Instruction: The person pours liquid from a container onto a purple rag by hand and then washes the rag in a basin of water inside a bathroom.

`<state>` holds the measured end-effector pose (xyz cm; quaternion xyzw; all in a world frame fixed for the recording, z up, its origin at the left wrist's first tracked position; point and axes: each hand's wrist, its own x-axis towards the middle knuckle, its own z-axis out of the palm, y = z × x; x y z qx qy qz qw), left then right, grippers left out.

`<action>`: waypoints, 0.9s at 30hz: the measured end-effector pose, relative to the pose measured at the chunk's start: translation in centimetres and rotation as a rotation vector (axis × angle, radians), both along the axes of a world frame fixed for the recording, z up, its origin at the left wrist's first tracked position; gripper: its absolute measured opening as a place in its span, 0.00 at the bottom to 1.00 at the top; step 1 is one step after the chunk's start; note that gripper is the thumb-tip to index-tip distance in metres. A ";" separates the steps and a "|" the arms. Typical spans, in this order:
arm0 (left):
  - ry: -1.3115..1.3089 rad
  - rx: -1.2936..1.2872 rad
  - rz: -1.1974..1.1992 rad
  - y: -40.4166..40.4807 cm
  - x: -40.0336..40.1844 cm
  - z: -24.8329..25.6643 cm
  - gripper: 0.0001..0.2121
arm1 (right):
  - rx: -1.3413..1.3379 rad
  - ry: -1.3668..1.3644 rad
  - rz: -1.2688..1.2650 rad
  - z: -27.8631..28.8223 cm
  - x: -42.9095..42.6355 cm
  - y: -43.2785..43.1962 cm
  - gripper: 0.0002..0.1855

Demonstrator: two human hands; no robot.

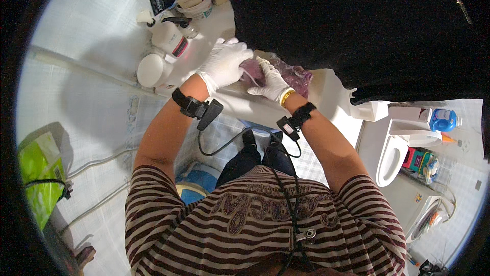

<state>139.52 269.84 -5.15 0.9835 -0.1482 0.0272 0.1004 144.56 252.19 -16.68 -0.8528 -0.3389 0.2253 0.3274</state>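
Note:
A purple cloth (299, 77) with a lacy or wet look lies bunched over the white washbasin (325, 84) in front of me. My left hand (226, 61), in a thin white glove, has its fingers curled on the left part of the cloth. My right hand (272, 80), gloved too, presses its fingers around the middle of it, thumb pointing left. A pale strap or edging (250, 76) runs across the fabric between both hands. My fingers hide part of the cloth, and the basin's inside is mostly covered.
Left on the counter stand a white pump bottle (168, 38), a white lidded jar (151, 70), a small clear pump bottle (188, 30) and a tub of packets (196, 10). To the right are a toilet (392, 161) and blue detergent bottle (444, 119). A cable (226, 146) links my wristbands.

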 end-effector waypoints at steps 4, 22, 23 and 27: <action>-0.131 -0.024 -0.028 -1.3 0.2 3.9 0.09 | 0.290 0.277 -0.113 -1.5 0.8 1.1 0.47; -0.069 -0.863 0.457 0.6 -3.5 -3.6 0.16 | 0.436 0.111 0.005 18.3 0.7 -0.6 0.25; -0.068 -0.864 0.445 0.5 -3.7 -3.4 0.16 | 0.436 0.104 -0.005 18.9 0.4 -0.3 0.25; -0.012 -0.936 0.199 -0.9 -3.6 -1.8 0.29 | 0.363 0.158 0.156 21.0 0.5 -0.6 0.19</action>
